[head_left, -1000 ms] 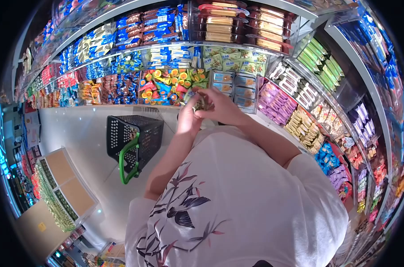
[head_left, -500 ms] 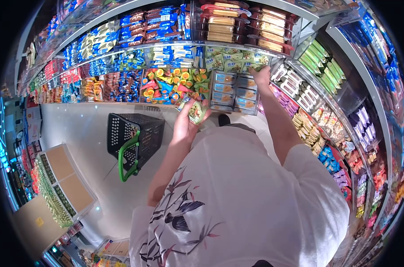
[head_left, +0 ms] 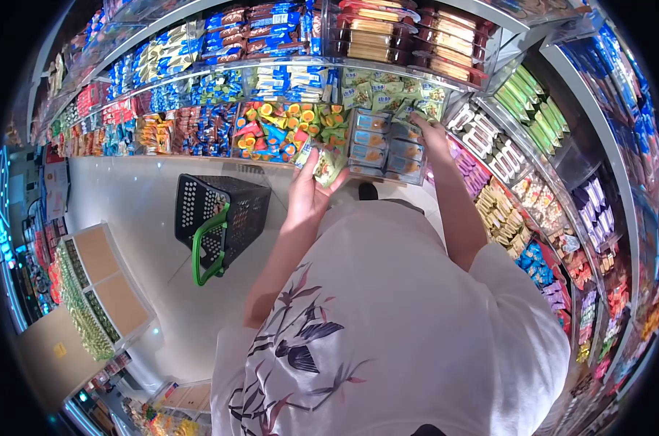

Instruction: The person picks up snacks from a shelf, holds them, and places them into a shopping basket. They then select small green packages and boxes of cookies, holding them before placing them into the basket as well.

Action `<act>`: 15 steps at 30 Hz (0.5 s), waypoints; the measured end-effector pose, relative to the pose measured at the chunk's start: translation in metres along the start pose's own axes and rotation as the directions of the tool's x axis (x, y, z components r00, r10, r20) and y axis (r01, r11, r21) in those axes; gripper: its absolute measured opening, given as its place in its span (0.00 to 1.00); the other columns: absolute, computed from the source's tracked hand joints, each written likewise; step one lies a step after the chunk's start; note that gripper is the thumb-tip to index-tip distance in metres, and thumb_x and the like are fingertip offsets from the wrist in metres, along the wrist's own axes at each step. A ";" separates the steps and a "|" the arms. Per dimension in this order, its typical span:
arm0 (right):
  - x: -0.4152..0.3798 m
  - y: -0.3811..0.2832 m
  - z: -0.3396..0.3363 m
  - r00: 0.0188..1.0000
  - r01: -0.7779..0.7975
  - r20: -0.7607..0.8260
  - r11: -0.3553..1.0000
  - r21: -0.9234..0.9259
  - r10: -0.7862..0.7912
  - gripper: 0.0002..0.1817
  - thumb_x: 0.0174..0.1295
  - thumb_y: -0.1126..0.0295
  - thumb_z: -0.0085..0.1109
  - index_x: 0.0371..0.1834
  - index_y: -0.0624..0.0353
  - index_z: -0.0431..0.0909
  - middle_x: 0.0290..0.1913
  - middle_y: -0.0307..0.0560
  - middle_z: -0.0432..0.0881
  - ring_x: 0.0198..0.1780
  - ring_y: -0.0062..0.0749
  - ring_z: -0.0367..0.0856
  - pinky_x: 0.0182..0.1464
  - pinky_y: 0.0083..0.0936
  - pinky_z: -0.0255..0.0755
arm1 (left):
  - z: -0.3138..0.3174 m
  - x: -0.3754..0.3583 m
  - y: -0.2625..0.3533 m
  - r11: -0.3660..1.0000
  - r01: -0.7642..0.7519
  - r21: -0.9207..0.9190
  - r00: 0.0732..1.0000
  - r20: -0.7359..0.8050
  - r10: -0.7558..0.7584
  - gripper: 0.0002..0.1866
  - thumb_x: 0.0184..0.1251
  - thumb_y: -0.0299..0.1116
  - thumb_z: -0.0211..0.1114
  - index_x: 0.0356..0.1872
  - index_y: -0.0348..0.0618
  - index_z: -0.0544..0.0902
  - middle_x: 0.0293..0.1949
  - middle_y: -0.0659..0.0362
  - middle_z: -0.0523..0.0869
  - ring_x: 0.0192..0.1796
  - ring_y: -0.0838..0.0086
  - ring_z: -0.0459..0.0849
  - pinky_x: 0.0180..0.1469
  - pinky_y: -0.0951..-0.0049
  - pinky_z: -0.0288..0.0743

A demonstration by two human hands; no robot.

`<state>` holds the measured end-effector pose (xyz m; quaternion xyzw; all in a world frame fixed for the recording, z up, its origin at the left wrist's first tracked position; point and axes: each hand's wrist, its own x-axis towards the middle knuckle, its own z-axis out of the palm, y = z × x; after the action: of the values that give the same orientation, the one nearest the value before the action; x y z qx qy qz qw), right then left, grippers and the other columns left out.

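L hand is held out in front of the person's white shirt, fingers curled round a green packet; could be more than one there (hard to count at this size). That packet is just in front of the shelf edge, w/ the bright mixed sweets behind it and the blue-labelled boxes to its right. R hand is stretched fwd over the right side of those boxes, fingers narrow and, as far as the small view shows, pinching a second packet at the front edge of the pile of green packs. Black-and-white packs sit right of the R hand, purple packs nearer the R forearm. A dark perforated basket w/ a green handle stands on the pale floor, left of the L forearm, well apart from both hands.
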<state>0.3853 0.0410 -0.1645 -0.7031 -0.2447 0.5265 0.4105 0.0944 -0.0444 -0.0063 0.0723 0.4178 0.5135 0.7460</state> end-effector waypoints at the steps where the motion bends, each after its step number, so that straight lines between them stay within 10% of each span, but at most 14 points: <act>1: -0.036 -0.016 0.001 0.995 -0.002 0.103 0.994 0.109 -0.009 0.27 0.53 0.57 0.69 0.51 0.64 0.76 0.39 0.44 0.83 0.41 0.28 0.81 0.42 0.25 0.72 | -0.002 0.002 -0.003 1.000 -0.018 0.002 1.000 0.000 0.018 0.17 0.71 0.40 0.56 0.56 0.46 0.71 0.47 0.56 0.82 0.51 0.68 0.83 0.49 0.56 0.83; 10: -0.177 -0.076 0.060 0.717 -0.012 0.668 0.954 0.299 -0.200 0.22 0.57 0.64 0.67 0.53 0.60 0.74 0.45 0.40 0.80 0.45 0.21 0.77 0.44 0.18 0.72 | 0.007 0.017 -0.014 0.987 0.046 -0.156 0.980 0.198 -0.014 0.25 0.73 0.53 0.45 0.59 0.44 0.70 0.56 0.56 0.77 0.59 0.65 0.75 0.62 0.58 0.67; 15: -0.192 -0.065 0.081 0.758 0.375 0.501 0.908 0.188 -0.417 0.21 0.55 0.68 0.69 0.49 0.63 0.74 0.46 0.43 0.79 0.46 0.23 0.78 0.47 0.23 0.74 | 0.011 0.011 -0.012 0.954 0.059 -0.295 0.982 0.190 -0.002 0.40 0.67 0.68 0.37 0.62 0.42 0.69 0.58 0.56 0.75 0.59 0.63 0.73 0.63 0.61 0.64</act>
<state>0.2527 -0.0466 -0.0153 -0.4462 -0.4713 0.6097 0.4550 0.1113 -0.0375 -0.0117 -0.0001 0.2641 0.5503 0.7921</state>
